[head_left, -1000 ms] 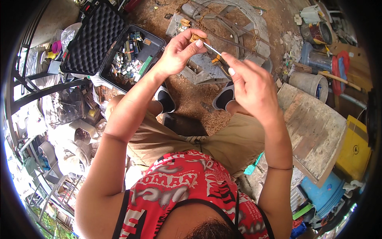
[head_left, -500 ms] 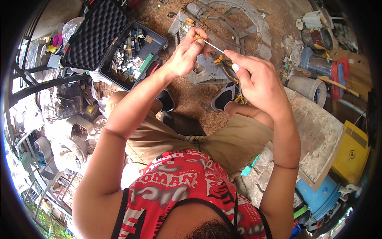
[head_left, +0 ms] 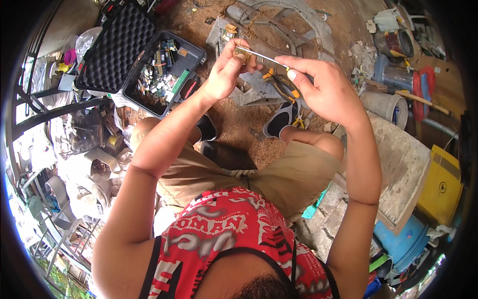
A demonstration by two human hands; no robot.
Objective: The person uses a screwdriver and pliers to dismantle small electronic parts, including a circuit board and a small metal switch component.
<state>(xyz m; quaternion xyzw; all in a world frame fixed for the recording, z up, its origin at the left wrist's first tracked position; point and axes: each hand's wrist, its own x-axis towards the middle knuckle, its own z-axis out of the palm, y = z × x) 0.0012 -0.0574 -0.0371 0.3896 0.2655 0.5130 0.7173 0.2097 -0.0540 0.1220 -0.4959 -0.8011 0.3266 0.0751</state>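
Observation:
My right hand (head_left: 326, 84) is closed around the handle of a screwdriver (head_left: 262, 56), whose long metal shaft points left. The handle is mostly hidden by my fingers. My left hand (head_left: 226, 67) pinches a small yellowish-brown piece (head_left: 242, 53), too small to name. The screwdriver's tip lies at that piece, between my left thumb and fingers; whether it touches cannot be made out. Beyond and below my right hand, a pair of pliers (head_left: 282, 85) with orange and black handles rests near a grey slab.
At the far left an open black case (head_left: 198, 54) with a foam-lined lid (head_left: 117, 47) holds many small electronic pieces. A grey round frame (head_left: 322, 30) lies ahead. On the right are a white bucket (head_left: 386, 107), a worn board (head_left: 393, 159) and a yellow panel (head_left: 440, 179).
The screwdriver's tip has shifted left and slightly up over the small piece. My right hand has moved a little, showing more of the pliers, and my left hand has turned slightly.

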